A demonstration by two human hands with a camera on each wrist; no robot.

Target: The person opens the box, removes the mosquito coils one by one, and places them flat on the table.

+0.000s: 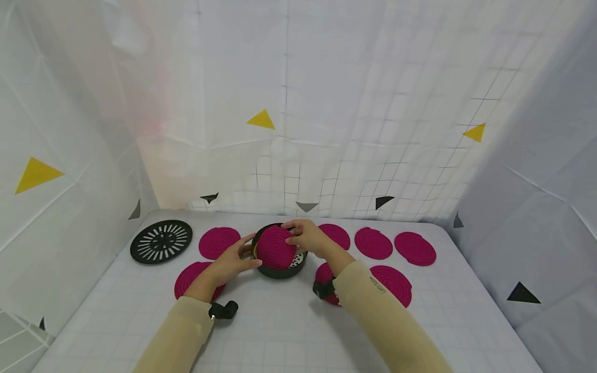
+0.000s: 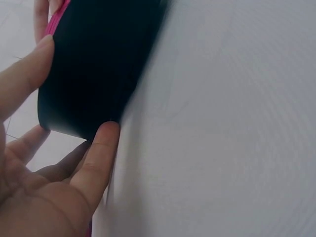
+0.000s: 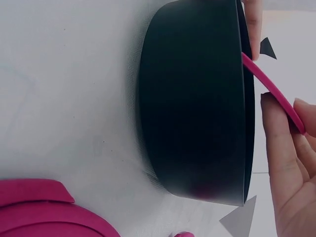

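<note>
A dark round mosquito coil holder [image 1: 280, 274] stands on the table, a patterned insert showing inside it. My left hand [image 1: 235, 260] grips its left side, with the thumb at the rim and a fingertip low on the wall [image 2: 94, 74] in the left wrist view. Between thumb and fingers, my right hand [image 1: 308, 237] pinches a pink mosquito coil [image 1: 276, 248]. The coil [image 3: 274, 91] slants, its lower edge inside the holder's rim and its upper edge above it in the right wrist view.
A black slotted lid [image 1: 160, 242] lies at the back left. Pink coils lie about: one coil [image 1: 219, 242] left of the holder, another [image 1: 188, 280] under the left wrist, and several to the right, including a coil [image 1: 415, 248] at far right. White sheeting [image 1: 354, 103] stands behind the table.
</note>
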